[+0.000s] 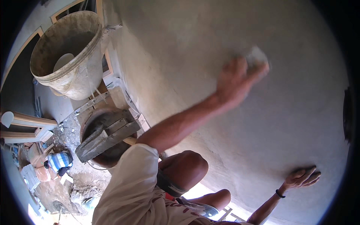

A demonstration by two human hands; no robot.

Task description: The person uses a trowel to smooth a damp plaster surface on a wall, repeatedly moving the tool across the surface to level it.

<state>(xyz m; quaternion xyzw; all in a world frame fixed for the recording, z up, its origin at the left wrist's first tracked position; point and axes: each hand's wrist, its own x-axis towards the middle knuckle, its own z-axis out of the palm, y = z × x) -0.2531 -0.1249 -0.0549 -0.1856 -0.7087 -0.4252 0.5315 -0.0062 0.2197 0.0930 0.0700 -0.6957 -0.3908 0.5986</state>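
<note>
A grey plastered wall fills the middle and right of the view. My left hand is raised against its upper part, closed on a small whitish block. The hand and block are blurred, so the block's exact kind cannot be made out. Lower on the right, my right hand, with a black bracelet at the wrist, lies flat on the wall with fingers stretched and nothing in it. Below my left arm are my bent knees.
A large mortar-stained bucket stands at the upper left, a pale round thing inside. Beneath it, mortar-caked boards lie across a round tub. Farther down, a person in a striped shirt bends among rubble. Wooden frames line the left.
</note>
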